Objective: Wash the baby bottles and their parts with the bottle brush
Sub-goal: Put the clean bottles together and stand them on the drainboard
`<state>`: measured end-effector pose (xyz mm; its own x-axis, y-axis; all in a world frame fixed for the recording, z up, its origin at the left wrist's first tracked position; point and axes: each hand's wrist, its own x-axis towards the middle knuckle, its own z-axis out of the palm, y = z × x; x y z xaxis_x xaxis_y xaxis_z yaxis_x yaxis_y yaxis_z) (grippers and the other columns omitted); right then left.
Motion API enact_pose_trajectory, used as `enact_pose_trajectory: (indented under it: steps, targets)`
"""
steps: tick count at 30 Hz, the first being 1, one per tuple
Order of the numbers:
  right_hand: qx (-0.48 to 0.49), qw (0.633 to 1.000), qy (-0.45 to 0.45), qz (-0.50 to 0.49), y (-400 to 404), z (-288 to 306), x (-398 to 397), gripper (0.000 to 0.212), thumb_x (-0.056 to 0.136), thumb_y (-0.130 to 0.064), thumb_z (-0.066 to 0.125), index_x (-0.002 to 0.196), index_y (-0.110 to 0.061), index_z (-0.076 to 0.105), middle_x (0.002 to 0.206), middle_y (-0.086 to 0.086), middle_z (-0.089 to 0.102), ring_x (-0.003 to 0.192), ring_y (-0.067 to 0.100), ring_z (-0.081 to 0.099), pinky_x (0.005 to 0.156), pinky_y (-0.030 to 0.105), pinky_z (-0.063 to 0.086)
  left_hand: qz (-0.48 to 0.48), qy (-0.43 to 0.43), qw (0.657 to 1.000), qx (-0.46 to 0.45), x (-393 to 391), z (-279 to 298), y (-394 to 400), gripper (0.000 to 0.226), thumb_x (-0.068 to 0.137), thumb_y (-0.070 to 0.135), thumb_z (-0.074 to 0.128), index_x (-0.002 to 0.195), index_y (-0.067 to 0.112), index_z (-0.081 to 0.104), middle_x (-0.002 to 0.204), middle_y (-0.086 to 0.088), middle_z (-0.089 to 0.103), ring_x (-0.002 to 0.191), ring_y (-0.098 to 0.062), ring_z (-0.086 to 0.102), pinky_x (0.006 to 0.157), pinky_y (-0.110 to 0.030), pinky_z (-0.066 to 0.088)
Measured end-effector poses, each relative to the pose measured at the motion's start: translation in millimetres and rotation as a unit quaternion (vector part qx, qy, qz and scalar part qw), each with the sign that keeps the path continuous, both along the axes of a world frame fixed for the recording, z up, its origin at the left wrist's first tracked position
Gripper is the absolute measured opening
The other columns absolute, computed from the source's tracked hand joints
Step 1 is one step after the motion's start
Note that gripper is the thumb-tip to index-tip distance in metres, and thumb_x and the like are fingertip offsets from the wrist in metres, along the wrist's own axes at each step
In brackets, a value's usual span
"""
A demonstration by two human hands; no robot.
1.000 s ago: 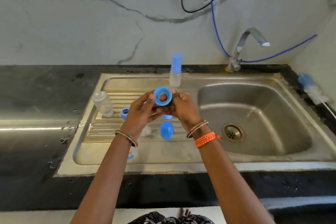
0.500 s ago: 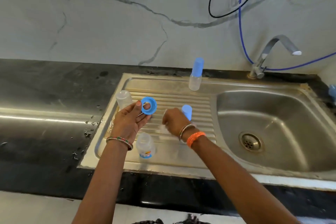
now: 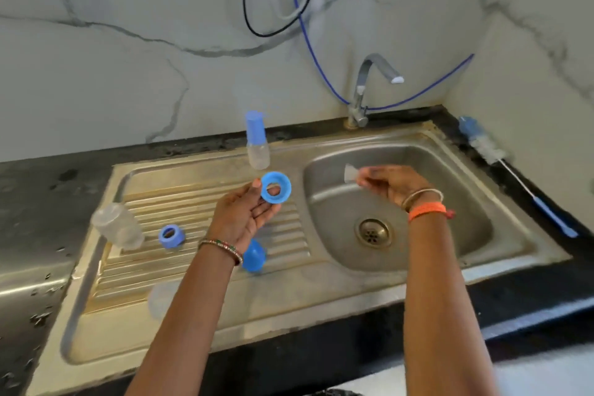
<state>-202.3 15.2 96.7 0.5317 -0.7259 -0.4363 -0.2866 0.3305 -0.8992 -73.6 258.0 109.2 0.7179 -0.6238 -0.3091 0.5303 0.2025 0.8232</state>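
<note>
three bottles (image 3: 257, 146), two blue rings (image 3: 275, 187), one brush (image 3: 514, 175), two hands (image 3: 244, 215).

steel drainboard (image 3: 199, 325) on the black table (image 3: 38, 190): capped bottle (image 3: 257, 141) far, bottle (image 3: 117, 230) and ring (image 3: 172, 236) left, cap (image 3: 254, 255) near; brush (image 3: 501, 164) on the right.

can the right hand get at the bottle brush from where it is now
Probably, but not freely: the right hand pinches a clear teat over the basin, so it is occupied. The bottle brush lies uncovered on the counter to its right, with nothing between them.
</note>
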Motion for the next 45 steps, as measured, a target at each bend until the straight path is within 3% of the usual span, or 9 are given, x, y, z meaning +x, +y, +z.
enact_pose_trajectory:
  steps: [3, 7, 10, 14, 18, 22, 32, 37, 45]
  targets:
    - [0.148, 0.974, -0.168, -0.017, 7, 9, -14, 0.023, 0.085, 0.001, 0.050, 0.075, 0.003, 0.071, 0.060, 0.002, 0.069, 0.055, 0.008, 0.067, 0.056, 0.012, 0.053, -0.026, 0.008, 1.000, -0.006, -7, 1, -27, 0.017, 0.097, 0.014, 0.048, 0.096, 0.002, 0.060, 0.075, -0.007, 0.074, 0.070, -0.015, 0.072, 0.064, -0.026, 0.059]
    - [-0.033, 0.990, 0.113, -0.081, 14, -38, -15, 0.022, 0.080, 0.009, 0.059, 0.102, 0.007, 0.060, 0.072, -0.013, 0.064, 0.090, 0.028, 0.065, 0.045, 0.012, 0.049, -0.023, 0.017, 1.000, 0.007, -14, -1, -51, 0.016, 0.095, 0.014, 0.052, 0.097, 0.001, 0.061, 0.075, -0.008, 0.073, 0.069, -0.016, 0.072, 0.064, -0.027, 0.059]
    - [0.011, 0.993, -0.048, -0.103, 19, -28, 3, 0.019, 0.078, 0.016, 0.063, 0.074, -0.002, 0.058, 0.073, 0.013, 0.059, 0.077, 0.028, 0.063, 0.061, 0.029, 0.059, -0.014, 0.021, 1.000, 0.018, -17, -6, -62, 0.015, 0.095, 0.015, 0.053, 0.095, 0.002, 0.060, 0.071, -0.008, 0.072, 0.065, -0.014, 0.071, 0.061, -0.026, 0.059]
    - [0.048, 0.970, -0.236, -0.025, 52, 12, 19, 0.028, 0.084, 0.014, 0.056, 0.101, -0.008, 0.053, 0.075, 0.015, 0.063, 0.059, 0.019, 0.066, 0.065, 0.026, 0.058, 0.010, 0.020, 0.999, 0.040, -23, -10, -68, 0.013, 0.094, 0.016, 0.056, 0.092, 0.004, 0.060, 0.076, -0.010, 0.070, 0.061, -0.013, 0.070, 0.059, -0.025, 0.059]
    - [-0.332, 0.935, -0.054, 0.109, 69, 18, 24, 0.049, 0.078, 0.005, 0.059, 0.121, -0.019, 0.060, 0.087, 0.009, 0.063, 0.079, 0.018, 0.060, 0.080, 0.025, 0.052, 0.024, -0.020, 0.998, 0.049, -28, -9, -69, 0.013, 0.092, 0.015, 0.059, 0.085, 0.005, 0.062, 0.063, -0.005, 0.071, 0.056, -0.012, 0.068, 0.061, -0.023, 0.058]
    - [-0.482, 0.861, -0.008, 0.159, 82, 24, 24, 0.046, 0.077, 0.003, 0.057, 0.118, -0.017, 0.065, 0.091, 0.003, 0.054, 0.073, 0.005, 0.045, 0.069, 0.005, 0.033, 0.033, -0.044, 0.998, 0.035, -34, -9, -67, 0.013, 0.093, 0.012, 0.057, 0.085, 0.004, 0.064, 0.064, -0.003, 0.071, 0.058, -0.010, 0.067, 0.063, -0.021, 0.058]
    - [-0.421, 0.893, -0.104, 0.124, 85, 44, 3, 0.023, 0.072, -0.003, 0.078, 0.094, -0.011, 0.074, 0.072, 0.000, 0.069, 0.063, 0.000, 0.061, 0.063, 0.005, 0.046, -0.114, 0.001, 0.990, -0.081, -29, 2, -53, 0.017, 0.093, 0.014, 0.050, 0.100, 0.005, 0.063, 0.086, -0.007, 0.069, 0.074, -0.011, 0.067, 0.071, -0.022, 0.057]
    - [-0.415, 0.897, -0.147, 0.046, 88, 50, 1, 0.017, 0.072, -0.010, 0.080, 0.087, -0.010, 0.072, 0.071, -0.008, 0.066, 0.065, -0.003, 0.062, 0.067, 0.012, 0.051, -0.111, 0.093, 0.974, -0.171, -24, -1, -48, 0.075, 0.034, 0.019, 0.097, 0.100, 0.000, 0.067, 0.104, -0.019, 0.068, 0.092, -0.024, 0.070, 0.084, -0.035, 0.055]
    - [-0.573, 0.804, -0.005, 0.158, 96, 47, 6, 0.022, 0.092, -0.021, 0.059, 0.110, -0.015, 0.070, 0.111, 0.001, 0.068, 0.106, 0.020, 0.057, 0.090, 0.036, 0.048, -0.113, 0.094, 0.973, -0.177, -21, -3, -46, 0.065, 0.035, 0.020, 0.097, 0.093, 0.001, 0.073, 0.097, -0.016, 0.071, 0.086, -0.021, 0.071, 0.072, -0.028, 0.059]
